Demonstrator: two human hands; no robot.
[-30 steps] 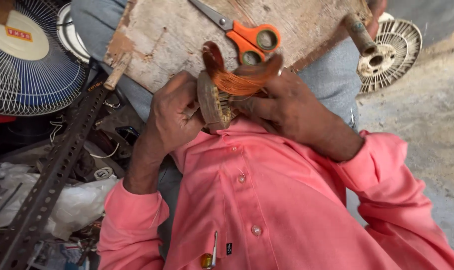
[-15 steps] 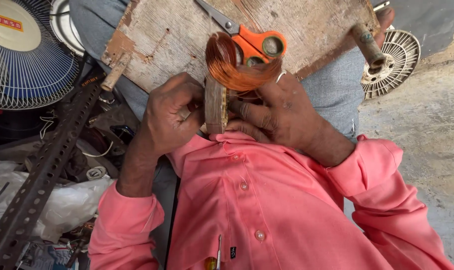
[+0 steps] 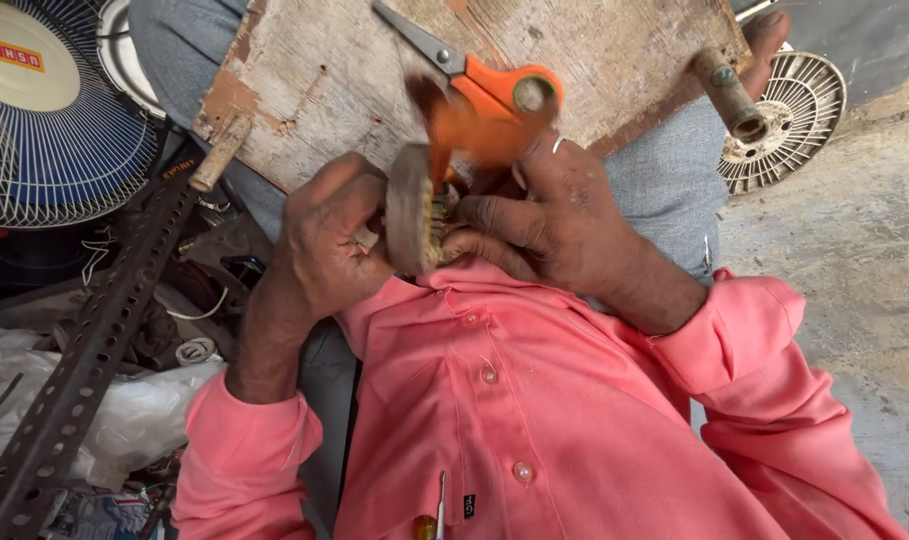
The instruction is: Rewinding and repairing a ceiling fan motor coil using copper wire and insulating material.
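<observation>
Hands meet just over the near edge of a worn wooden board (image 3: 594,60) that lies across the person's lap. The left hand (image 3: 324,245) is clenched around a round metal motor core (image 3: 411,212), fingers wrapped over its left face and thumb pressing near the rim, so the core stands on edge between the two hands. The right hand (image 3: 554,215) grasps the core from the other side, its fingertips curled against the coppery face; a ring shows on one finger. Above the core a loop of copper winding wire (image 3: 464,125) rises in an orange blur, too smeared to tell exactly how the right hand holds it.

Scissors with orange handles (image 3: 494,85) lie on the board just beyond the hands, blades pointing to the far left. A short wooden peg (image 3: 219,152) sticks out at the board's left corner, and a thicker pipe-like peg (image 3: 726,92) at its right. On the far left stands a blue fan guard (image 3: 64,150); on the far right, on the concrete floor, lies a white ribbed fan cover (image 3: 789,120). A dark perforated metal angle bar (image 3: 94,340) runs diagonally down the left side over crumpled plastic. The person wears a pink shirt (image 3: 534,430), sleeves rolled, with a screwdriver (image 3: 426,522) in the chest pocket.
</observation>
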